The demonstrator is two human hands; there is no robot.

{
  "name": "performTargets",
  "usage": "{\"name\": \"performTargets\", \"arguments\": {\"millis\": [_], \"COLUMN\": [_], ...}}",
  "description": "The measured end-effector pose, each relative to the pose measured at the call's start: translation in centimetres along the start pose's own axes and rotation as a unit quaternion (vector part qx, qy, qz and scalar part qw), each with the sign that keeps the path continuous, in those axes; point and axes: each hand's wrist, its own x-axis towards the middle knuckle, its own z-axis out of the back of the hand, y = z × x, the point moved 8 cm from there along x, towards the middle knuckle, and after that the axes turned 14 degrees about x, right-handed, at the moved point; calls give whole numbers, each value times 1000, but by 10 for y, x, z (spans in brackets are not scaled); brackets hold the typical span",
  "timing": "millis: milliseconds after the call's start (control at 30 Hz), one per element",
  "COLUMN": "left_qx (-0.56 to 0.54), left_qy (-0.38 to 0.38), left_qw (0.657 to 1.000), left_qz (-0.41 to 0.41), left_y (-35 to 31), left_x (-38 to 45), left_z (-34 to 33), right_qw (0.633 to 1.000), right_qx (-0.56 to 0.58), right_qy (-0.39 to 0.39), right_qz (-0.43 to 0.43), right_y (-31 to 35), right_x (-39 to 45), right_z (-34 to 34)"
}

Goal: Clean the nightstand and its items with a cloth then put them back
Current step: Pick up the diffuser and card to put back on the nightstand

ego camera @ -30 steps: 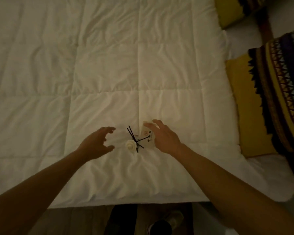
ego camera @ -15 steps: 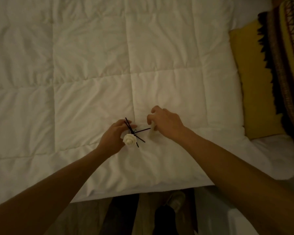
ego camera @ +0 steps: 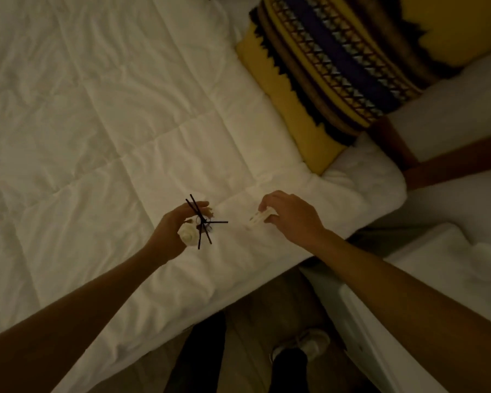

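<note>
My left hand (ego camera: 173, 233) holds a small reed diffuser (ego camera: 203, 224) just above the white duvet (ego camera: 102, 123); black sticks fan out of it and a white rose bloom (ego camera: 188, 234) sits beside them. The fingers curl round its body, which is mostly hidden. My right hand (ego camera: 291, 215) pinches a small pale flat item (ego camera: 260, 217), lifted a little off the bed. The white nightstand (ego camera: 414, 282) shows at the lower right, with a crumpled white cloth (ego camera: 485, 260) on its top.
Yellow patterned pillows (ego camera: 338, 66) lie at the head of the bed, top right. A wooden headboard post (ego camera: 394, 143) stands behind them. My legs and a shoe (ego camera: 304, 350) stand on the floor between bed and nightstand.
My left hand closed on the diffuser and lifted it off the duvet. My right hand picked up the pale item. The view swung right, bringing the nightstand into sight.
</note>
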Motion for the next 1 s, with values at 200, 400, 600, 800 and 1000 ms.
{"name": "performTargets", "arguments": {"millis": [200,400,600,800,1000], "left_qx": [94,189,268,300,277], "left_qy": [71,120,199,257,293], "left_qw": [990,964,918,876,855], "left_qz": [-83,-141,-216,-276,-327], "left_y": [-103,-185,-252,-303,-344], "left_x": [9,5,1,-20,-55], "left_z": [-104,-224,-356,-481,-589], "right_qw": [996,981,957,915,878], "right_qx": [44,65,30,47,55], "right_qy": [-48,-129,-186,-245,-288], "right_qz": [-58,-126,-222,-317,-378], "right_y": [-77,-161,-247,-331,-404], "right_x": [-103,-220,-342,-458,-548], "right_z": [48,87,104,103,92]}}
